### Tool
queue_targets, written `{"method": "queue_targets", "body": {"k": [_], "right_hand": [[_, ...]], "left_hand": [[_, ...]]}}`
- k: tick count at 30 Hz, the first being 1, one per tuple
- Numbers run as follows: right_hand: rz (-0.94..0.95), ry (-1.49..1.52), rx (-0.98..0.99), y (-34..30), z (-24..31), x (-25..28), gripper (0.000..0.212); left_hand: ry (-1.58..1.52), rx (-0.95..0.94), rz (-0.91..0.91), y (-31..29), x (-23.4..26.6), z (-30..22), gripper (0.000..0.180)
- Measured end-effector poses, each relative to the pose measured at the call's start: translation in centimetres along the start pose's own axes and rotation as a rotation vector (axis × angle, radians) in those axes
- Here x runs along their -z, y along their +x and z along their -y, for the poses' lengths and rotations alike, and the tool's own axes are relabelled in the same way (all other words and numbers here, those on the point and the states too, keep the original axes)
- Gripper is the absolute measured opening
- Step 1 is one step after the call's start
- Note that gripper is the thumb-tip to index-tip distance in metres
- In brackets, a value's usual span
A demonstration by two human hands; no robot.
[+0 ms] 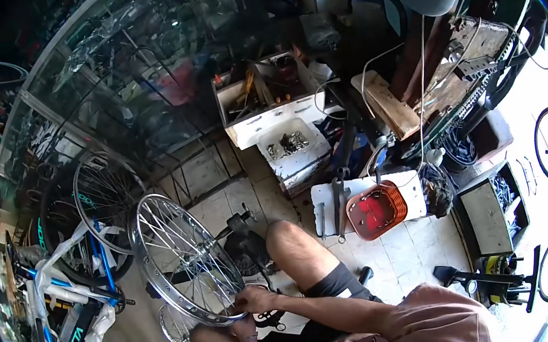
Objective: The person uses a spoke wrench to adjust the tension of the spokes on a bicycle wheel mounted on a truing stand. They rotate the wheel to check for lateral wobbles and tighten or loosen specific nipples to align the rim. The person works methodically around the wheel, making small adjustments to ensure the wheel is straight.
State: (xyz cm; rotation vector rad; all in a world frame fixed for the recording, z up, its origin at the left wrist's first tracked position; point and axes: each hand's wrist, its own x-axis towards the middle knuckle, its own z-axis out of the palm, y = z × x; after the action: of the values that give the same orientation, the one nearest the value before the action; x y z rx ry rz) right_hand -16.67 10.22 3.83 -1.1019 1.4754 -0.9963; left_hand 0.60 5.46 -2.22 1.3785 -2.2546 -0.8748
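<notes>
Glass panes of a tall cabinet (120, 67) fill the far left, with dim clutter behind them. Blue tubing marks a bicycle (66, 288) at the left, partly wrapped in pale plastic; bold teal letters run along its dark panel, and teal marks show on a tyre (43, 236) just behind. Leaning at centre-left, a bare silver wheel (207, 248) stands tilted in front of the person, its lower rim at both hands. One bent knee (293, 246) stands close on the wheel's right. Beyond it are a white drawer (274, 117) of tools and, nearer, a white board (412, 185) bearing a red basket (378, 208) and a long wrench (340, 200). Reaching across from the right, the right hand (256, 299) has its fingers drawn together on the rim. Below it, wrist up, the left hand (243, 326) is partly hidden by the rim; how far it is closed, I cannot tell.
</notes>
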Motion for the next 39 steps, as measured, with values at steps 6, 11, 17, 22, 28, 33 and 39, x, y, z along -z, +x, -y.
{"method": "queue_targets", "body": {"k": [6,11,17,22,28,33,39], "right_hand": [[-0.007,-0.014,0.437,-1.4,-2.1,0.9,0.029],[0.019,0.042,0.559,-3.8,-0.7,2.1,0.036],[0.150,0.426,0.412,-3.7,3.4,1.4,0.038],[0.071,0.419,0.504,-3.6,3.9,1.4,0.037],[0.006,0.498,0.299,-3.8,7.1,2.5,0.041],[0.084,0.824,0.340,-0.6,5.3,0.6,0.035],[0.165,0.903,0.413,1.5,4.6,-0.2,0.034]], "left_hand": [[-0.073,-0.272,-0.025,-1.3,3.3,-1.8,0.028],[0.734,-0.482,-0.269,-1.7,9.7,-15.7,0.041],[0.440,-0.392,-0.328,-0.8,10.8,-12.0,0.036],[0.299,-0.376,-0.409,0.3,9.5,-11.9,0.042],[0.152,-0.287,-0.439,0.8,8.5,-12.7,0.028],[0.077,-0.231,-0.452,1.0,8.7,-15.3,0.029],[0.089,-0.196,-0.471,1.2,9.2,-15.3,0.030]]}}
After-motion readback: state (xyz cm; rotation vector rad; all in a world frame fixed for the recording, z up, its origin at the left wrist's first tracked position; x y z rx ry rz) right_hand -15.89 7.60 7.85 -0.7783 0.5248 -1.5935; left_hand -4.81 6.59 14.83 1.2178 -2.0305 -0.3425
